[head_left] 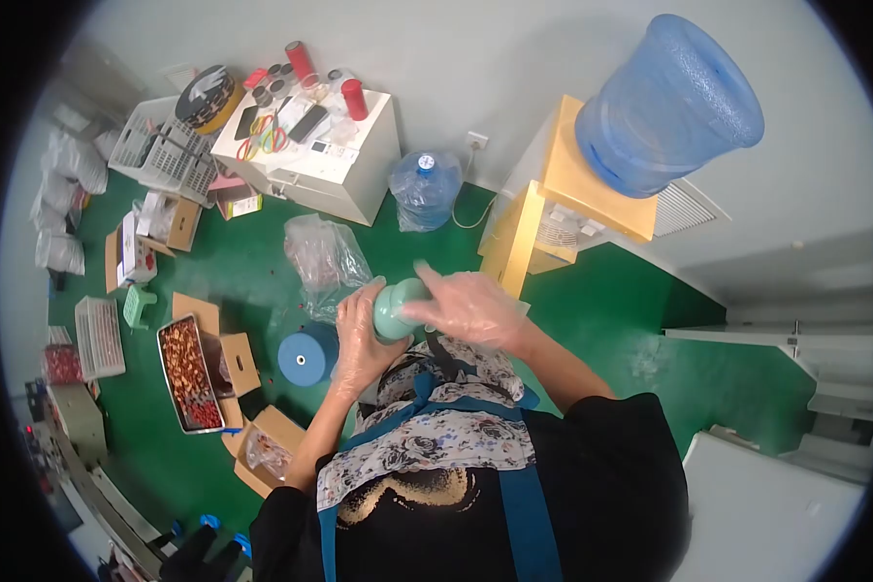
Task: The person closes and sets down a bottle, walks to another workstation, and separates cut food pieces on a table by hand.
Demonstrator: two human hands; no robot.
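Note:
Near the middle of the head view is a pale green rounded container (394,308), held in front of the flowered apron (456,417). My left hand (361,339), in a clear plastic glove, wraps round its left side. Also gloved, my right hand (466,308) lies against its upper right side, with the thumb across it and a finger blurred above. The container's underside is hidden by the hands. Just left of my left hand stands a round blue stool (306,355).
A white cabinet (369,175) holds phones, scissors and red cans. Right of it are a wrapped water bottle (425,194) and a yellow dispenser (563,155) with a large blue bottle (664,107). Left on the green floor are a tray of food pieces (190,373), open cartons (238,364) and crates.

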